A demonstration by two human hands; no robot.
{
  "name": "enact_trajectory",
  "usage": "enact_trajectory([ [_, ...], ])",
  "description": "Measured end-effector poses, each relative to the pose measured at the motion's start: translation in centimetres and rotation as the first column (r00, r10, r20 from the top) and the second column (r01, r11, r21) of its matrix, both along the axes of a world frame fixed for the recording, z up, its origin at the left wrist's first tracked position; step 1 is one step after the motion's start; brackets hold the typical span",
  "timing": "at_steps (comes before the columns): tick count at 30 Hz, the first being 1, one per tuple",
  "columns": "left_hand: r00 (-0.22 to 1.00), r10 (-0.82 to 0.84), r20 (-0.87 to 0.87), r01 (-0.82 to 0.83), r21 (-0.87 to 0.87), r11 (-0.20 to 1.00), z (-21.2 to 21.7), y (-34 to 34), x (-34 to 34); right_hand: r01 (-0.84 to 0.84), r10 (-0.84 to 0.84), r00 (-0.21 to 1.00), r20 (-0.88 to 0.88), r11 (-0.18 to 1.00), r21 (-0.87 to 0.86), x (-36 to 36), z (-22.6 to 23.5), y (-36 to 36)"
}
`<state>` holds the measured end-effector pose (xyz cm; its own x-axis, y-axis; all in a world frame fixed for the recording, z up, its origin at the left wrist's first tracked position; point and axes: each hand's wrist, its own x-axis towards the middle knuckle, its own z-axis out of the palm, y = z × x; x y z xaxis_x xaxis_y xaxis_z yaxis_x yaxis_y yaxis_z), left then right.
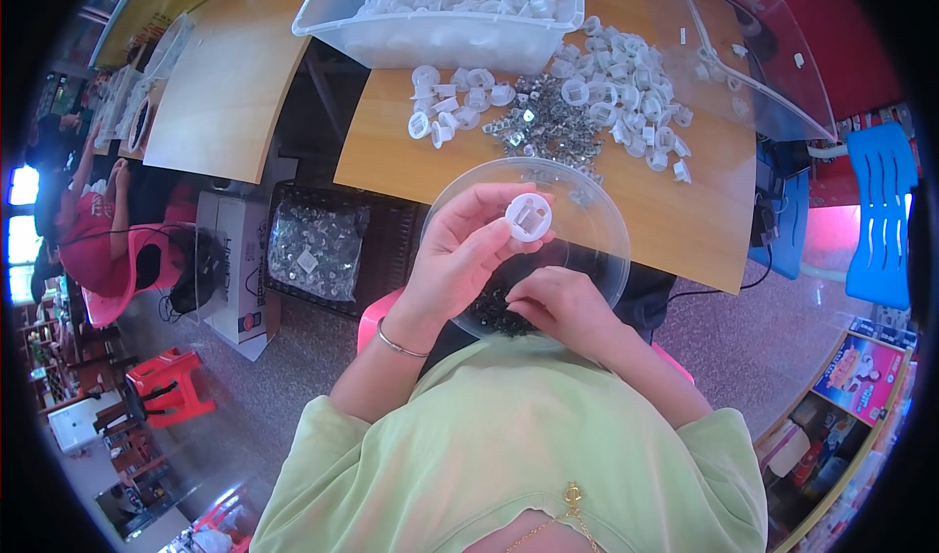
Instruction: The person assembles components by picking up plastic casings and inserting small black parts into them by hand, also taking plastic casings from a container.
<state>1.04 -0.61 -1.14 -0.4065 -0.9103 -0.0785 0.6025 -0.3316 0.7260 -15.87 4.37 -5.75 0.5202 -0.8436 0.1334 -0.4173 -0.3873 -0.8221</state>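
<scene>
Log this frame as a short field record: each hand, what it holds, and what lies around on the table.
left hand: raised, fingertips pinching a round white plastic part
right hand: lowered into a clear round bowl, fingers curled over small dark pieces; grip hidden
table: wooden, bearing loose white parts and a heap of small metal pieces
bin: clear plastic, full of white parts, at the table's far edge
below table: crate holding a bag of metal pieces

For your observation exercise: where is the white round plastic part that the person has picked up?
In the head view the white round plastic part sits near centre, pinched in the left hand above the clear round dish, with the right hand below it.
</scene>
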Motion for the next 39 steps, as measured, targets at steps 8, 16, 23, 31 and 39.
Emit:
enact_trajectory([
  [8,1.000,0.004,0.024,-0.003,-0.011,1.000,-0.5,0.0,0.3,0.052,-0.073,0.995,0.071,0.964,0.262,-0.2,2.2,-0.3],
  [16,0.997,0.026,-0.068,-0.024,0.027,0.999,-0.9,0.1,0.0,0.058,-0.423,0.715,0.556,0.829,0.556,-2.2,4.3,-1.3],
  [23,0.999,0.016,-0.044,-0.016,0.008,1.000,-1.1,0.4,-0.2,0.101,-0.484,0.684,0.545,0.804,0.586,-2.5,6.1,-1.9],
  [31,0.997,-0.010,-0.075,0.010,-0.005,1.000,-1.1,0.3,-0.3,0.135,-0.504,0.675,0.539,0.803,0.581,-2.7,6.2,-2.1],
  [39,0.997,-0.054,-0.061,0.056,0.034,0.998,-0.9,0.6,-0.7,0.098,-0.481,0.621,0.619,0.832,0.547,-3.4,5.8,-1.9],
])
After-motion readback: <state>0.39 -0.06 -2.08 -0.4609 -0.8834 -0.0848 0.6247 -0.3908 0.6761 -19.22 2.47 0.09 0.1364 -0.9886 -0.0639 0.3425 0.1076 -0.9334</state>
